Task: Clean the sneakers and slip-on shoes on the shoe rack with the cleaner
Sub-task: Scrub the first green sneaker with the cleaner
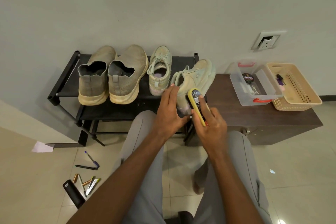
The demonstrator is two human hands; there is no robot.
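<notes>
Left hand (170, 107): being laid with fairly straight fingers against the inner side of the tilted sneaker, fingertips reaching its collar; nothing is being clasped, the shoe is only being steadied
Right hand (211, 123): being closed around the yellow cleaner, index finger stretched along its top, the other fingers and thumb wrapped at its sides
Cleaner (196, 104): a yellow oblong applicator with a dark label, being held at about 1 o'clock from the right hand, its far end being pressed against the heel side of the tilted sneaker
Tilted sneaker (195, 78): pale green, laced, being kept at the right end of the shoe rack, toe pointing toward 1 o'clock, heel toward the person
Second sneaker (160, 71): being left just beside the tilted one at its 9 o'clock, toe toward the wall
Slip-on shoes (112, 76): a grey-beige pair being kept side by side on the left half of the rack, heels toward the person
Shoe rack (65, 78): black frame, being stood against the wall
Low cabinet (254, 114): dark brown, being stood at 3 o'clock of the rack
Clear box (240, 87): on the cabinet, a round polish tin (248, 78) being held inside
Beige basket (298, 100): touching the clear box at its 3 o'clock
Pens (89, 163): being left scattered on the floor tiles at 7 o'clock of the rack
</notes>
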